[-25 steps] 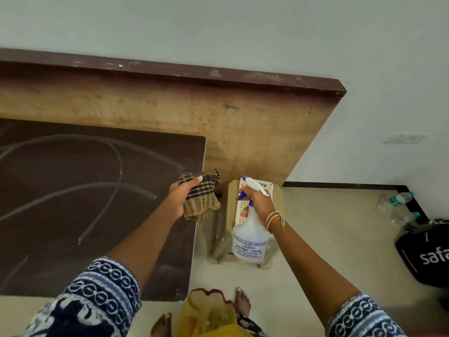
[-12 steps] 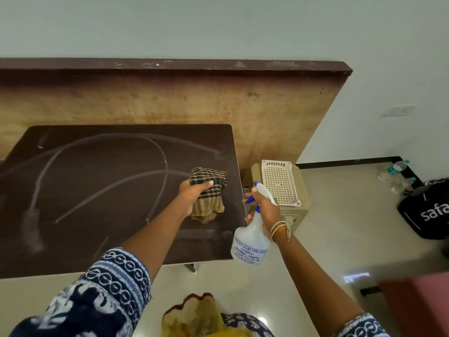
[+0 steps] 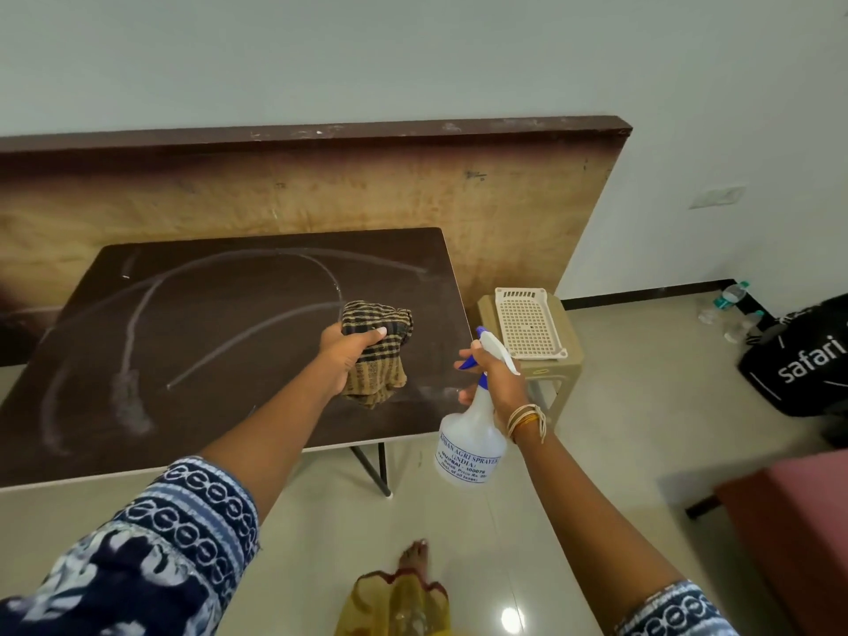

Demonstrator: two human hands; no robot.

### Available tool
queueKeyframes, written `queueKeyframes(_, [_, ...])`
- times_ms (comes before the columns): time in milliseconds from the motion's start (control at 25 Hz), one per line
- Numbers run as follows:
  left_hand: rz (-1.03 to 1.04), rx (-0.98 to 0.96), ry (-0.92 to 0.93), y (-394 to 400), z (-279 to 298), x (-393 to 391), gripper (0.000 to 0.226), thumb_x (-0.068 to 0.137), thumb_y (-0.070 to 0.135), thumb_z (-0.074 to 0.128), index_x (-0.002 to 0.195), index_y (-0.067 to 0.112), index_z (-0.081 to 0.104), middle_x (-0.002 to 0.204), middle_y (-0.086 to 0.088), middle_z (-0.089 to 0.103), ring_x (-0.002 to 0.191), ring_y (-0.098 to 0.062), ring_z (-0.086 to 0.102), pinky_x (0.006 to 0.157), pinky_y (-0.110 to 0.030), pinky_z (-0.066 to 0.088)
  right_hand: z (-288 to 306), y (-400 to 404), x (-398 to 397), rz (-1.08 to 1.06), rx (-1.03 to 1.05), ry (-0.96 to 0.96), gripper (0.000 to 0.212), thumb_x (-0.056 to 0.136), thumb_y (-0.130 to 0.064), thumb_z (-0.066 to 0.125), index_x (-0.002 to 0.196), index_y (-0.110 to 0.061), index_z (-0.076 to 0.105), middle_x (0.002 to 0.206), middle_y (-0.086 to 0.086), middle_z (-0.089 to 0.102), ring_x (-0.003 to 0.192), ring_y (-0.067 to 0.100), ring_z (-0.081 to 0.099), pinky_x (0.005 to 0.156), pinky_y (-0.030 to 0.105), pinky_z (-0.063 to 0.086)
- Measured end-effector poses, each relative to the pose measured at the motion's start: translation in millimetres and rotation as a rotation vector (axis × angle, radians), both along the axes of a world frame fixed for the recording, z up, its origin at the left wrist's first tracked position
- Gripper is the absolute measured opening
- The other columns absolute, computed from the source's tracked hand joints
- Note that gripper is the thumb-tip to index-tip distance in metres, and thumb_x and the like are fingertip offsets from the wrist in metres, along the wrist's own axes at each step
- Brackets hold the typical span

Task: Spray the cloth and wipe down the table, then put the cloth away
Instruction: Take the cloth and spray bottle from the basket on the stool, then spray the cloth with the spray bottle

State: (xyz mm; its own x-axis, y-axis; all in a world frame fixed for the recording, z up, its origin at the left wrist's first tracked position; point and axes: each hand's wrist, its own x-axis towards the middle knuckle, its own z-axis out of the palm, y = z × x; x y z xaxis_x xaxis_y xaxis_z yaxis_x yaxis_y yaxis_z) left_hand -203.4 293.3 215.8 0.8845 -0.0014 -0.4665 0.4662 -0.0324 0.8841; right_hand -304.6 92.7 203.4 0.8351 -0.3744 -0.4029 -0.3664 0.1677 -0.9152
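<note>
Left hand (image 3: 349, 355) grips the bunched checked cloth (image 3: 377, 353), held up over the right end of the dark table (image 3: 137, 429); whether the cloth's lower folds touch the tabletop cannot be told. Right hand (image 3: 498, 376) grasps the neck of the white spray bottle (image 3: 470, 445), just off the table's right edge, nozzle angled toward the cloth. Pale smear arcs (image 3: 220, 277) cross the tabletop. Perforated tray (image 3: 527, 325) sits on a beige stool (image 3: 562, 378) right of the table.

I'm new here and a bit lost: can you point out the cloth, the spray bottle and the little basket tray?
cloth (image 3: 376, 355): head view, its checked middle.
spray bottle (image 3: 470, 445): head view, its clear body.
basket tray (image 3: 527, 325): head view, its perforated floor.
</note>
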Motion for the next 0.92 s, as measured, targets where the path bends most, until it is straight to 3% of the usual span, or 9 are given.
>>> queueKeyframes(200, [0.048,0.009,0.003,51,11,-23,0.041,0.074,0.017,0.082,0.111,0.011,0.066,0.108,-0.01,0.071,0.1,-0.029,0.066,0.095,-0.046,0.051,14,40,-20,0.054,0.034,-0.06,0.032,0.095,-0.039,0.056,0.112,-0.014,0.065,0.107,0.01,0.07,0.085,0.028,0.072,0.065,0.035,0.06])
queueKeyframes(440, [0.082,-0.077,-0.016,100,22,-9,0.028,0.074,0.014,0.081,0.099,0.012,0.067,0.105,-0.012,0.072,0.097,-0.029,0.068,0.094,-0.047,0.052,20,90,-1,0.027,0.008,-0.151,0.035,0.094,-0.035,0.058,0.122,-0.015,0.061,0.114,0.006,0.069,0.108,0.024,0.065,0.076,0.034,0.059])
queueKeyframes(520, [0.089,-0.135,-0.017,123,27,8,0.024,0.074,0.012,0.081,0.095,0.012,0.068,0.103,-0.013,0.072,0.096,-0.03,0.069,0.092,-0.048,0.053,25,113,16,0.02,-0.019,-0.218,0.024,0.095,-0.031,0.058,0.116,-0.019,0.063,0.113,0.006,0.069,0.107,0.024,0.064,0.077,0.031,0.058])
queueKeyframes(600, [0.087,-0.196,0.0,150,31,29,0.033,0.074,0.011,0.081,0.104,0.007,0.068,0.104,-0.015,0.072,0.095,-0.031,0.069,0.09,-0.048,0.054,30,138,36,-0.016,-0.039,-0.293,0.018,0.095,-0.029,0.058,0.11,-0.021,0.066,0.112,0.005,0.069,0.105,0.022,0.065,0.079,0.027,0.058])
queueKeyframes(720, [0.059,-0.225,0.066,196,31,66,0.047,0.073,0.011,0.08,0.117,0.003,0.065,0.102,-0.016,0.073,0.091,-0.032,0.07,0.082,-0.045,0.056,36,186,74,-0.054,-0.079,-0.358,0.029,0.097,-0.028,0.055,0.121,-0.012,0.063,0.112,0.003,0.069,0.104,0.019,0.066,0.081,0.021,0.056])
queueKeyframes(920, [-0.015,-0.34,0.106,249,38,120,0.033,0.084,0.018,0.07,0.113,0.002,0.067,0.097,-0.016,0.072,0.079,-0.028,0.071,0.066,-0.035,0.056,54,249,129,-0.02,-0.027,-0.41,0.014,0.097,-0.02,0.054,0.102,-0.026,0.067,0.103,0.001,0.072,0.1,0.017,0.068,0.081,0.026,0.058])
